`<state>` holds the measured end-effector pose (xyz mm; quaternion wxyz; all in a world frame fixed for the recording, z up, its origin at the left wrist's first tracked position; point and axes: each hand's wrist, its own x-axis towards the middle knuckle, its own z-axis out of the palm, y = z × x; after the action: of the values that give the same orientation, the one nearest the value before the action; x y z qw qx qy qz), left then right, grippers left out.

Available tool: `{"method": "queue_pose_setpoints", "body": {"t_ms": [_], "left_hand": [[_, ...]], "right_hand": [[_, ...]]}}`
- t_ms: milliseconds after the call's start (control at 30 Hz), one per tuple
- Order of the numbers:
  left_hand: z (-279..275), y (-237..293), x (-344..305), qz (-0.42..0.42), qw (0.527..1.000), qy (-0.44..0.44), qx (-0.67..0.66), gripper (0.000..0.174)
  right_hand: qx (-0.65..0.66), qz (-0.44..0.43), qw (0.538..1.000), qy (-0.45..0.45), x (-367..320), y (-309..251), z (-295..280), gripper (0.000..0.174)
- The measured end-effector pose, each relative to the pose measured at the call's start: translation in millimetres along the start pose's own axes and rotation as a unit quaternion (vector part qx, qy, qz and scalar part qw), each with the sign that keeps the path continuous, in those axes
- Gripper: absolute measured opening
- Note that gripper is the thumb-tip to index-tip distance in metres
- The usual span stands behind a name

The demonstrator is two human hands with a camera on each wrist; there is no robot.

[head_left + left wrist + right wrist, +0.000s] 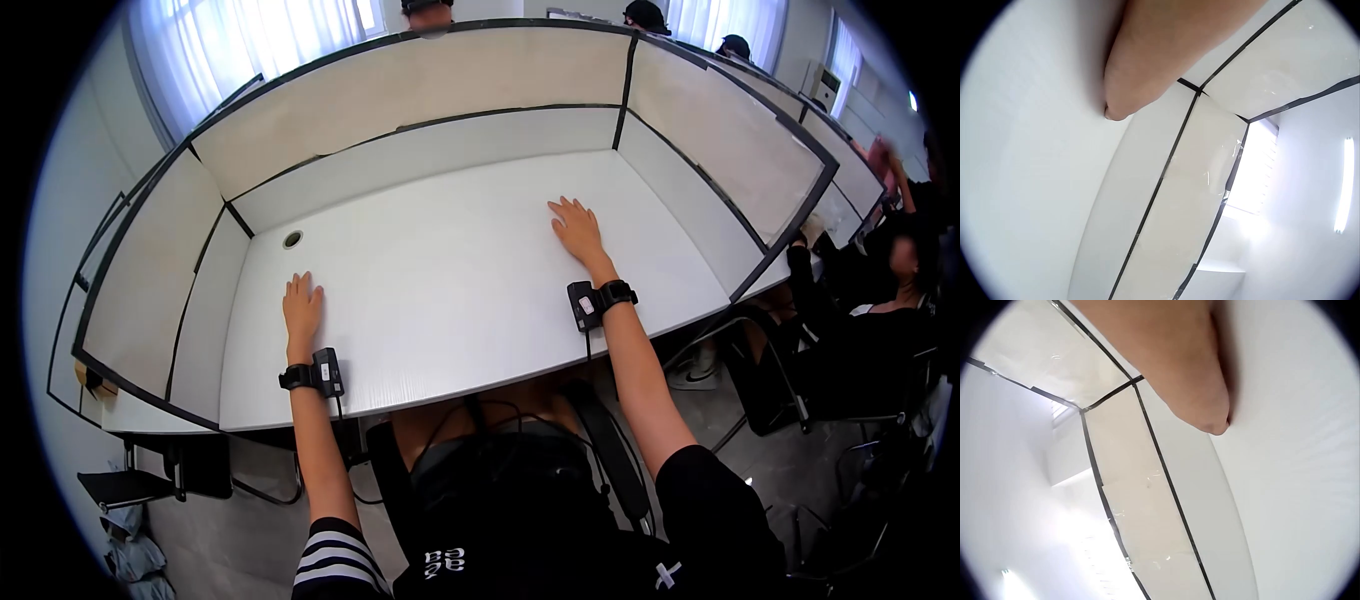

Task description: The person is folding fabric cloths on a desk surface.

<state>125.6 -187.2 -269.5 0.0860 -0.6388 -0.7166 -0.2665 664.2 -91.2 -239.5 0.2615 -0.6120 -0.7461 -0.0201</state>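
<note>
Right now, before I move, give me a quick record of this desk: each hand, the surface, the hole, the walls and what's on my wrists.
Left hand: rests on the desk, holding nothing
Right hand: rests on the desk, holding nothing, farther from the front edge
Desk: white
Round hole: beyond the left fingertips
Partition: cream upper panels, black edging
Wrists: a black device strapped on each

The person's left hand (301, 312) lies back upward, its fingers (303, 283) relaxed and pointing forward. Well apart to the right of those fingers, the right hand (578, 232) has its own loosely spread. Both bare forearms (320, 450) extend behind the fingers.
</note>
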Motion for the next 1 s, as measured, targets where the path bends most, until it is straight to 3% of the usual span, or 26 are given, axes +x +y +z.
{"method": "queue_pose_setpoints", "body": {"t_ms": [1000], "left_hand": [[2.0,-0.7,-0.4,-0.005,1.0,-0.007,0.001,0.045]], "right_hand": [[-0.004,0.009,1.0,-0.018,0.9,-1.4,-4.5,0.043]]}}
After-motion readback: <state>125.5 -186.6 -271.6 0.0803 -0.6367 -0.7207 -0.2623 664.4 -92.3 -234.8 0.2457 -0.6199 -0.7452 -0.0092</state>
